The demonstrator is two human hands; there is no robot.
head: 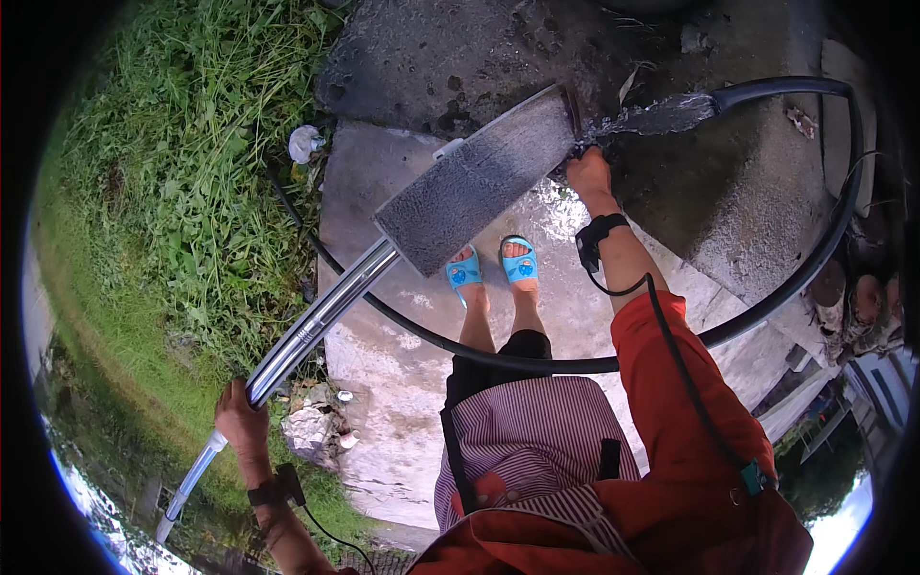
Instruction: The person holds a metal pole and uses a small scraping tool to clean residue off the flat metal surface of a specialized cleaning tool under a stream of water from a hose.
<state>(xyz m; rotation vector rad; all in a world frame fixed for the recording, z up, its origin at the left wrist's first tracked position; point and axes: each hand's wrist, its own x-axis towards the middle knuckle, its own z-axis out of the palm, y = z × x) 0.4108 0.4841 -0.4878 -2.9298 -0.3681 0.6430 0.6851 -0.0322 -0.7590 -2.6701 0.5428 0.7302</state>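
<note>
A flat mop with a wet grey pad (481, 183) is held up at a slant, pad side towards me. My left hand (243, 424) is closed around its shiny metal pole (323, 320) at the lower left. At the pad's upper right end is my right hand (591, 176); its fingertips are partly hidden by the pad's corner and splashing water, and its grip cannot be made out. A stream of water (661, 116) pours from the mouth of a black hose (783, 86) onto that end, just above my right hand.
The hose loops round the right side and passes across in front of my legs. Underfoot lies a wet concrete slab (388, 402), with grass and weeds (194, 180) on the left. Litter (313, 431) lies at the slab's left edge. Cut logs (826, 284) are stacked at the right.
</note>
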